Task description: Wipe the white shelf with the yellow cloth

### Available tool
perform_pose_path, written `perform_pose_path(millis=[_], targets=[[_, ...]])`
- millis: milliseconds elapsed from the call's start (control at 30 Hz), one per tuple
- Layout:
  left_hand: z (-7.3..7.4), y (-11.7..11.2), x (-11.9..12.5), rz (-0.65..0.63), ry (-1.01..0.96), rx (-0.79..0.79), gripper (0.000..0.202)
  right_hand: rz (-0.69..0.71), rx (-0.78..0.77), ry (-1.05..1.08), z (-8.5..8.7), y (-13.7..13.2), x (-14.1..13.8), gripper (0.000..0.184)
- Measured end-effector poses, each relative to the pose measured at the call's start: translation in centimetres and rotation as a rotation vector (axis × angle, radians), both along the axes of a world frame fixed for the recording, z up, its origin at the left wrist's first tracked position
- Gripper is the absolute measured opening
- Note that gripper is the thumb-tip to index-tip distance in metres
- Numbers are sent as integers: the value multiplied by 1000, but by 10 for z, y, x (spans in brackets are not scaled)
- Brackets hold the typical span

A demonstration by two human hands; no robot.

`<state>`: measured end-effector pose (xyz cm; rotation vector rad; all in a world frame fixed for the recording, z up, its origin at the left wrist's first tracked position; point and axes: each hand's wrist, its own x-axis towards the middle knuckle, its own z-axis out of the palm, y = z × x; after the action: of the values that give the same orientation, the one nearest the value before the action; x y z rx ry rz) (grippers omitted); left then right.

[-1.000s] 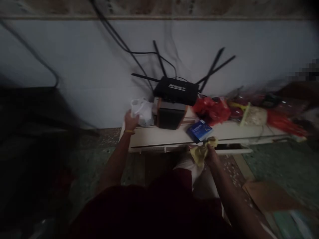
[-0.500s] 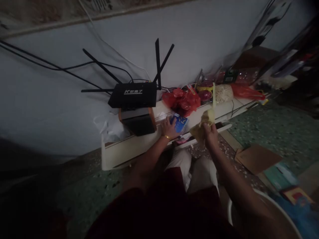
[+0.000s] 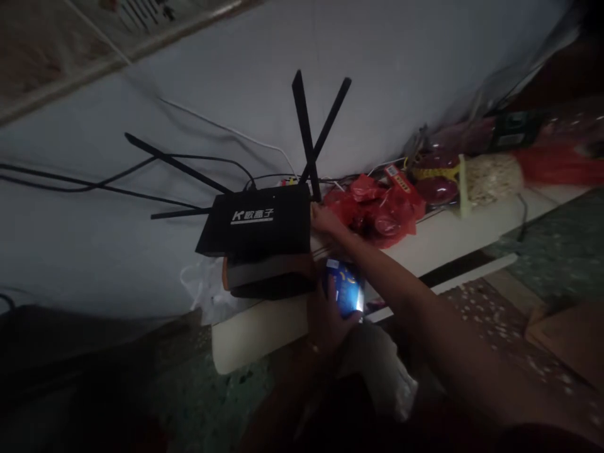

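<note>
My left hand [image 3: 325,321] is closed around a small blue box [image 3: 346,283] with yellow marks, at the shelf's front edge. Thumb and fingers lie on either side of it, and a bright glare covers its lower corner. Beyond it, my right hand [image 3: 325,220] reaches across to the right end of a black box with antennas [image 3: 255,229]. Its fingers are curled there, close to a red plastic bag [image 3: 389,211]; whatever they hold is hidden. The black box rests on a dark speaker-like box [image 3: 268,277] with wooden sides.
A white shelf [image 3: 255,333] runs along the wall. On it lie a crumpled white plastic bag [image 3: 207,289], purplish round things in yellow netting [image 3: 436,182] and a clear bag of pale pieces [image 3: 493,179]. Black cables [image 3: 94,187] hang at left. Cardboard [image 3: 570,340] lies on the floor.
My right hand has moved left to the black box's end; the yellowish bag it held is out of it. My left hand now grips the blue box. The view has come closer.
</note>
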<state>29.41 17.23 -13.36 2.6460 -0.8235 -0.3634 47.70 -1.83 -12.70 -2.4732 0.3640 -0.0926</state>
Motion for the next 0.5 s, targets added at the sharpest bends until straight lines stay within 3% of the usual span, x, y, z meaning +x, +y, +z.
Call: perform_pose_path(millis=[133, 200, 300, 400, 500], targets=[[-7, 1, 7, -8, 38, 24, 117, 300, -216, 62, -38, 3, 23, 52], [-7, 0, 9, -12, 63, 64, 117, 366, -234, 70, -45, 1, 29, 53], [-3, -2, 9, -3, 75, 93, 115, 447, -249, 88, -41, -2, 25, 52], [3, -2, 4, -24, 48, 103, 112, 498, -261, 103, -32, -2, -4, 49], [6, 1, -2, -28, -7, 100, 107, 489, -298, 118, -29, -6, -55, 49]])
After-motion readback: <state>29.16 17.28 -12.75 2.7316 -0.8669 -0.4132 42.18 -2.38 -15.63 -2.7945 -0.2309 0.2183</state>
